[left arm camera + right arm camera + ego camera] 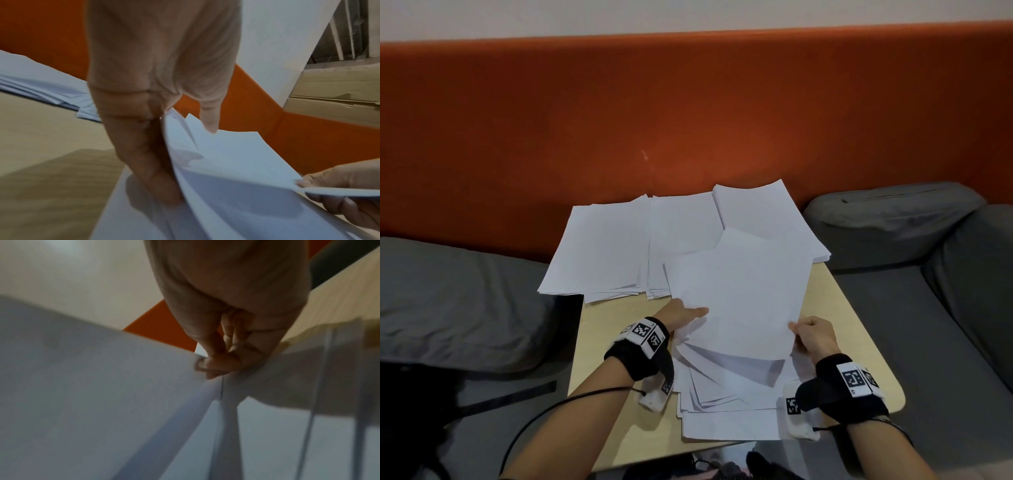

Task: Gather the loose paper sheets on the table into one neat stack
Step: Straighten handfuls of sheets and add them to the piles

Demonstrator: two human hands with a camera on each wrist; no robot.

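Both hands [681, 317] [813, 337] pinch lifted paper sheets [739, 301].

1. Bare table [859, 329] lies right of the lifted sheets [739, 294]
2. Paper piles [619, 246] cover the far side
3. An orange backrest [688, 113] walls off the rear

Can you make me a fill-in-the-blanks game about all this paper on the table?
1. The lifted sheets are held by ____ hands.
2. The wall panel behind the table is coloured ____.
3. The right hand has its grip on the sheets' ____ edge.
4. The cushions beside the table are ____.

Missing words: two; orange; right; grey
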